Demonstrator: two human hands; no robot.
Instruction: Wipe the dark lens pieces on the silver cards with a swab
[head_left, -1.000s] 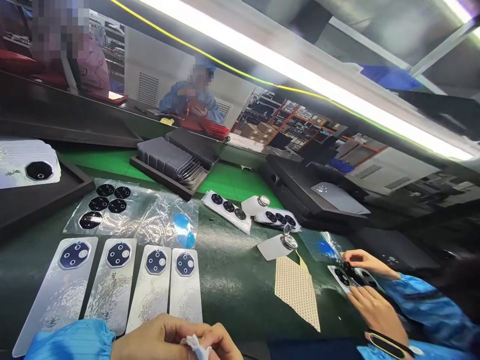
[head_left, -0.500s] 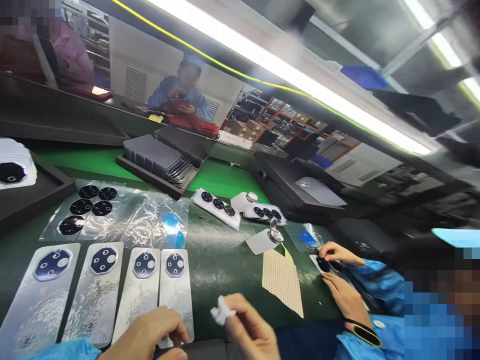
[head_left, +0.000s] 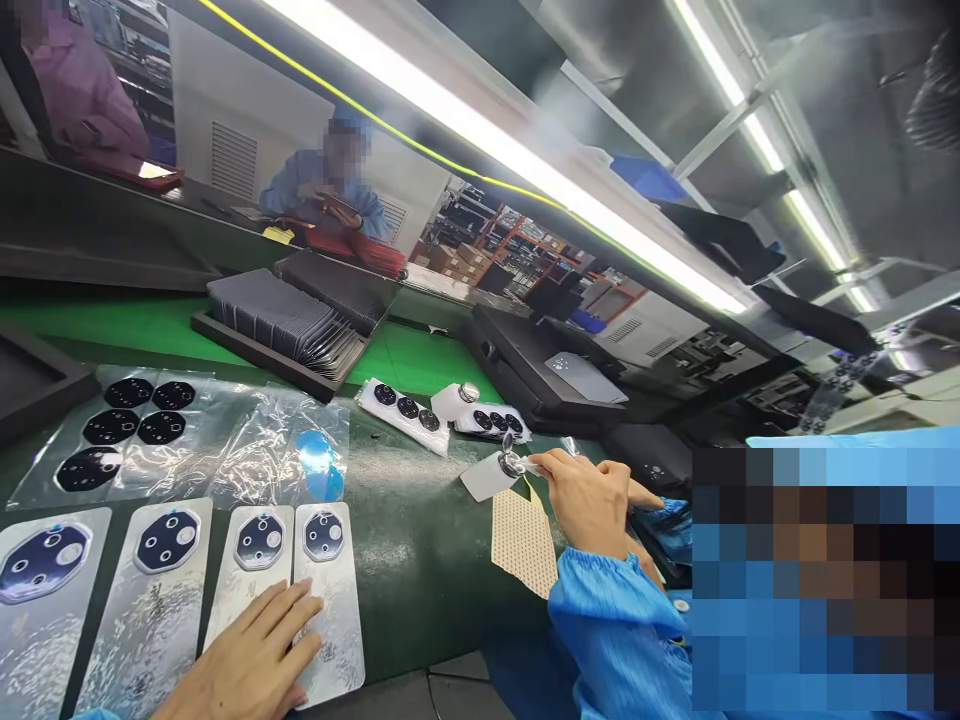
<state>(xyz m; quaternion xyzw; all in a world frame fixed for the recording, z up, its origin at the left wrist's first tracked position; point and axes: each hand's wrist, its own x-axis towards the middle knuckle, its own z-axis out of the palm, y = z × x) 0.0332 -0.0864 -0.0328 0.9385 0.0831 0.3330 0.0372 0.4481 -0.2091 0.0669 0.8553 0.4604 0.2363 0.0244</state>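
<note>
My left hand point(head_left: 244, 650) lies with fingers stretched over two of the silver phone back panels, the rightmost panel point(head_left: 337, 600) and the panel to its left point(head_left: 238, 590). Each panel carries a dark blue camera patch. My right hand point(head_left: 589, 495) pinches a small white wad of tissue point(head_left: 529, 465) against the metal top of a white pump bottle point(head_left: 487, 478), whose lid is up. Beneath that hand lies a beige dotted sheet point(head_left: 523, 545). Further left are two more panels, a wide panel point(head_left: 52, 610) and a narrower panel point(head_left: 146, 600).
Black round stickers point(head_left: 112, 427) and blue discs point(head_left: 319, 465) lie on clear film. Behind stand a second bottle point(head_left: 454, 401), packs of black discs point(head_left: 405, 415), and a black tray of dark panels point(head_left: 277, 320). A co-worker's sleeve point(head_left: 667, 525) is close at right.
My right hand has moved up and right, bringing the tissue to the bottle's top. My left hand has flattened onto the panels. The view has shifted rightward.
</note>
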